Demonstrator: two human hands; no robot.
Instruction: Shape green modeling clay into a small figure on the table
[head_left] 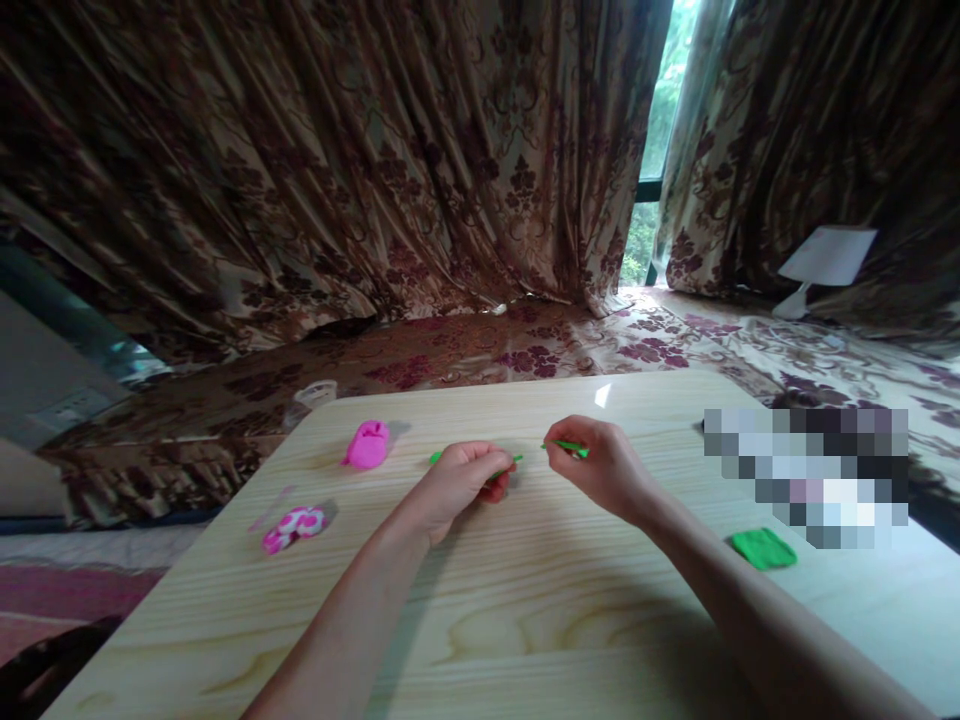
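My left hand is closed over the middle of the table, its thumb and fingers pinching a thin green piece of modelling clay whose tip sticks out on the right. A small green bit shows at the left side of that hand; whether it joins the pinched piece is hidden. A short gap to the right, my right hand is closed on another thin green strip of modelling clay. Right of my right forearm lies a flat, roughly square green clay slab.
On the left of the pale wood-grain table are a pink slipper-shaped clay piece and a pink-and-white spotted piece. A clear plastic item is by the far left corner. A lamp stands beyond, near patterned curtains.
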